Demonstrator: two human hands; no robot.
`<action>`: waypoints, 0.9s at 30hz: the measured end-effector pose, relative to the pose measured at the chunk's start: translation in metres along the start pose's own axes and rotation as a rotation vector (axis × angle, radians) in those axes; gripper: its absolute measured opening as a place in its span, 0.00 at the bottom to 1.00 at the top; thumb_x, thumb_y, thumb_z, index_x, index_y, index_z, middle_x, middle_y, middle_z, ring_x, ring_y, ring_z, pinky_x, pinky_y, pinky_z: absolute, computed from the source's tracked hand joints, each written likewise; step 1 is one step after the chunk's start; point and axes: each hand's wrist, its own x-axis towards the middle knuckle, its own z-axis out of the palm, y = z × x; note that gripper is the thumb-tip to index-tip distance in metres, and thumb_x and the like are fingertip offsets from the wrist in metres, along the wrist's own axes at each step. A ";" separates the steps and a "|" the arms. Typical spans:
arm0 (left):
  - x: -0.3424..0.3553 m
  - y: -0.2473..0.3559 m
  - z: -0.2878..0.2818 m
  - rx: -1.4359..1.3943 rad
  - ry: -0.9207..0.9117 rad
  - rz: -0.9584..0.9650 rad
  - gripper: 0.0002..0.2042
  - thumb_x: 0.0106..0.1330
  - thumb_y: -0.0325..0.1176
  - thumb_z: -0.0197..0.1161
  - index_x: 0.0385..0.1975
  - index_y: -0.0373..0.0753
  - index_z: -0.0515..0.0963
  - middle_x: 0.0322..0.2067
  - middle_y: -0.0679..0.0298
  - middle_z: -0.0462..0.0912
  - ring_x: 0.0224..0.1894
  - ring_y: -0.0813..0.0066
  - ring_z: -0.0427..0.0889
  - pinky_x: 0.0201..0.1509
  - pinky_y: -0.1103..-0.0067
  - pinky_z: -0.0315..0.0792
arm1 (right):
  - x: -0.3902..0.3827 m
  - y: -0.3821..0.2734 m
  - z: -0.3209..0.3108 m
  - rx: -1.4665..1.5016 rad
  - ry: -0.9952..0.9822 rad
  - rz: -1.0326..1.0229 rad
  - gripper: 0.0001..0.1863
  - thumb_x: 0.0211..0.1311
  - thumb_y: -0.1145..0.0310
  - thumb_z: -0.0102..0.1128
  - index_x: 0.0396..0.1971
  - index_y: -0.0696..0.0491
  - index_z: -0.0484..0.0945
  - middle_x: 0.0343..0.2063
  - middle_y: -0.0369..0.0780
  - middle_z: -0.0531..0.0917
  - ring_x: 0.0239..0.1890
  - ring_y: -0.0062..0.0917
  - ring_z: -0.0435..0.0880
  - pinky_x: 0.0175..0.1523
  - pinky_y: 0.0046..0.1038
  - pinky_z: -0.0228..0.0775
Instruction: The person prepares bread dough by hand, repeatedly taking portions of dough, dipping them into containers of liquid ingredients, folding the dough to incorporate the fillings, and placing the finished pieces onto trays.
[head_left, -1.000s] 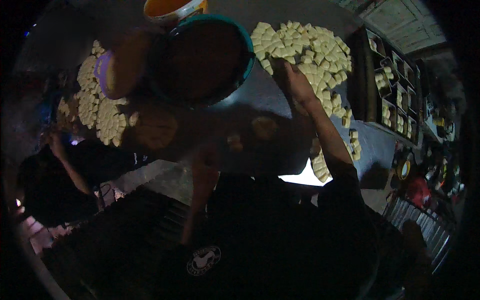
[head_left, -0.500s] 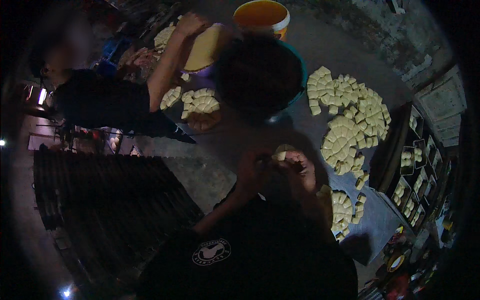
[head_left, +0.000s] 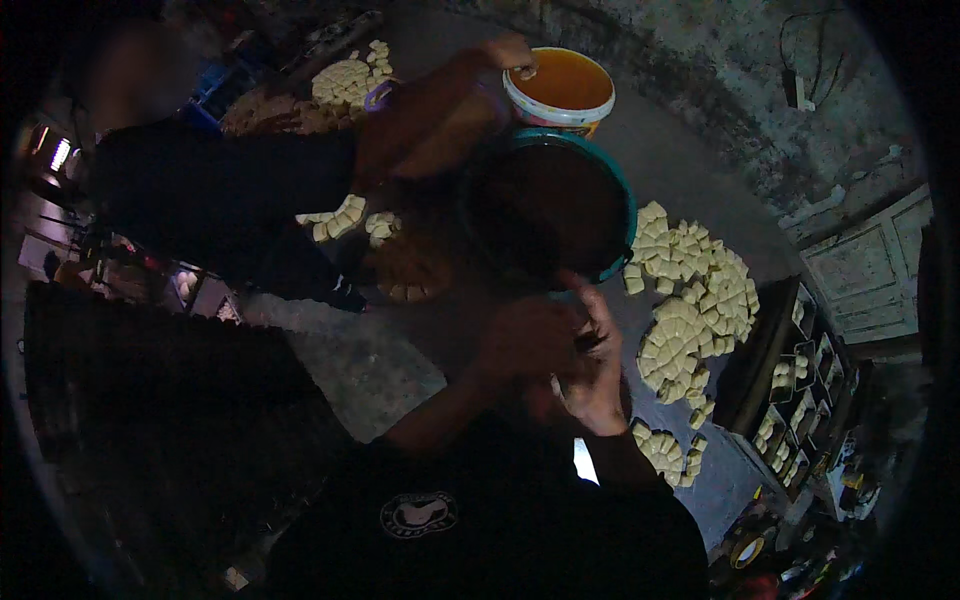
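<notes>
My two hands are together in front of my chest, just below a dark-filled tub with a teal rim (head_left: 628, 210). My left hand (head_left: 530, 340) is dim and smeared, its fingers partly hidden against the right. Curled in toward it, my right hand (head_left: 600, 375) has its index finger raised near the tub. A sliver of a pale piece of dough (head_left: 556, 386) shows between the hands, most of it covered. To the right on the table lie cut dough pieces (head_left: 672, 345) in clusters, with another group (head_left: 663, 455) beside my right forearm.
At left a person in dark clothes reaches across, a hand (head_left: 512, 55) at the rim of an orange and white bucket (head_left: 560, 95). More dough pieces (head_left: 342, 218) lie under that arm. Tins holding dough (head_left: 785, 375) stand at right. A dark ridged surface (head_left: 160, 400) fills the lower left.
My hands have moved up toward the tub, and the dough between them is now mostly hidden. The other person's arm has swung right, from the purple-rimmed basin to the orange bucket.
</notes>
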 end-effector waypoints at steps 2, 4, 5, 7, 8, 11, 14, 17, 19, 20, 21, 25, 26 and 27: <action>0.003 -0.004 -0.017 -0.190 0.067 0.023 0.18 0.66 0.46 0.58 0.31 0.34 0.77 0.31 0.56 0.78 0.40 0.63 0.79 0.45 0.71 0.74 | 0.019 -0.004 0.029 -0.050 0.000 -0.013 0.33 0.55 0.87 0.53 0.63 0.58 0.59 0.45 0.44 0.80 0.46 0.24 0.80 0.51 0.26 0.73; 0.001 -0.059 0.026 -0.920 0.701 0.426 0.16 0.66 0.44 0.60 0.31 0.33 0.75 0.28 0.57 0.79 0.38 0.65 0.79 0.42 0.73 0.74 | 0.041 0.002 0.044 -0.220 -0.003 -0.043 0.32 0.57 0.85 0.53 0.63 0.57 0.59 0.47 0.45 0.79 0.49 0.25 0.78 0.54 0.28 0.71; 0.013 -0.070 0.025 -0.958 0.741 0.547 0.15 0.66 0.42 0.60 0.33 0.33 0.74 0.28 0.57 0.79 0.38 0.67 0.79 0.42 0.75 0.74 | 0.052 0.011 0.041 -0.368 0.000 -0.067 0.31 0.59 0.84 0.53 0.63 0.57 0.59 0.48 0.46 0.78 0.51 0.26 0.77 0.56 0.28 0.70; 0.037 -0.096 0.018 -1.028 0.820 0.791 0.15 0.66 0.40 0.61 0.38 0.32 0.72 0.29 0.57 0.79 0.38 0.71 0.79 0.41 0.77 0.74 | 0.076 0.014 0.045 -0.312 -0.032 -0.021 0.29 0.61 0.81 0.55 0.63 0.56 0.59 0.51 0.47 0.76 0.54 0.26 0.75 0.58 0.29 0.68; 0.033 -0.109 0.016 -1.050 0.774 0.665 0.19 0.65 0.37 0.62 0.48 0.33 0.65 0.37 0.56 0.77 0.42 0.70 0.77 0.45 0.76 0.73 | 0.089 0.005 0.054 -0.109 -0.058 0.049 0.29 0.62 0.80 0.55 0.63 0.55 0.59 0.52 0.48 0.75 0.56 0.26 0.74 0.58 0.29 0.67; 0.033 -0.126 -0.004 -0.998 0.726 0.277 0.35 0.63 0.28 0.61 0.66 0.36 0.47 0.55 0.56 0.67 0.53 0.68 0.72 0.55 0.74 0.69 | 0.136 0.008 0.051 0.069 -0.057 0.115 0.25 0.63 0.75 0.57 0.60 0.53 0.64 0.48 0.46 0.79 0.51 0.27 0.79 0.54 0.28 0.70; 0.032 -0.147 -0.017 -1.000 0.763 0.037 0.35 0.62 0.24 0.62 0.66 0.39 0.51 0.56 0.59 0.64 0.54 0.73 0.70 0.58 0.75 0.67 | 0.218 0.003 0.019 -0.762 -0.092 -0.143 0.25 0.59 0.78 0.59 0.57 0.51 0.67 0.40 0.50 0.82 0.42 0.37 0.83 0.46 0.31 0.74; 0.015 -0.155 -0.032 -1.028 0.631 -0.114 0.25 0.64 0.28 0.62 0.60 0.38 0.63 0.49 0.61 0.70 0.47 0.77 0.73 0.54 0.76 0.70 | 0.292 -0.019 -0.029 -1.659 -0.134 -0.330 0.30 0.52 0.81 0.58 0.57 0.49 0.66 0.36 0.56 0.81 0.39 0.50 0.81 0.41 0.39 0.74; 0.007 -0.167 -0.031 -1.080 0.538 -0.149 0.20 0.66 0.29 0.60 0.57 0.37 0.67 0.43 0.63 0.72 0.43 0.79 0.74 0.51 0.78 0.70 | 0.328 -0.016 -0.063 -1.867 -0.207 -0.224 0.28 0.54 0.77 0.57 0.58 0.49 0.66 0.36 0.54 0.81 0.39 0.50 0.81 0.41 0.42 0.74; 0.004 -0.180 -0.028 -1.113 0.522 -0.150 0.19 0.66 0.30 0.60 0.56 0.37 0.67 0.40 0.64 0.73 0.41 0.79 0.74 0.50 0.79 0.70 | 0.346 -0.011 -0.071 -1.958 -0.267 -0.180 0.28 0.55 0.75 0.56 0.58 0.49 0.65 0.36 0.53 0.82 0.39 0.51 0.81 0.42 0.43 0.73; 0.003 -0.191 -0.024 -1.155 0.494 -0.151 0.18 0.67 0.30 0.59 0.55 0.37 0.68 0.36 0.66 0.74 0.39 0.80 0.74 0.48 0.80 0.70 | 0.355 -0.006 -0.082 -1.977 -0.333 -0.162 0.27 0.56 0.73 0.56 0.58 0.49 0.65 0.36 0.53 0.81 0.38 0.51 0.81 0.42 0.43 0.73; -0.010 -0.195 -0.037 -0.978 0.565 -0.228 0.15 0.68 0.31 0.58 0.52 0.36 0.71 0.36 0.66 0.75 0.38 0.80 0.74 0.46 0.80 0.70 | 0.370 0.001 -0.080 -1.648 -0.377 -0.138 0.21 0.62 0.76 0.51 0.55 0.48 0.67 0.36 0.51 0.81 0.41 0.47 0.81 0.46 0.39 0.72; -0.012 -0.197 -0.040 -0.963 0.568 -0.214 0.13 0.68 0.31 0.58 0.51 0.37 0.72 0.37 0.66 0.76 0.39 0.80 0.74 0.47 0.80 0.70 | 0.372 0.001 -0.081 -1.606 -0.365 -0.186 0.19 0.63 0.77 0.49 0.54 0.48 0.67 0.36 0.50 0.80 0.42 0.46 0.81 0.47 0.37 0.72; -0.013 -0.199 -0.041 -0.950 0.569 -0.200 0.12 0.68 0.30 0.57 0.49 0.37 0.73 0.38 0.66 0.76 0.40 0.80 0.75 0.48 0.79 0.70 | 0.374 0.002 -0.082 -1.564 -0.352 -0.237 0.18 0.64 0.79 0.48 0.53 0.49 0.68 0.36 0.50 0.80 0.43 0.44 0.81 0.47 0.35 0.72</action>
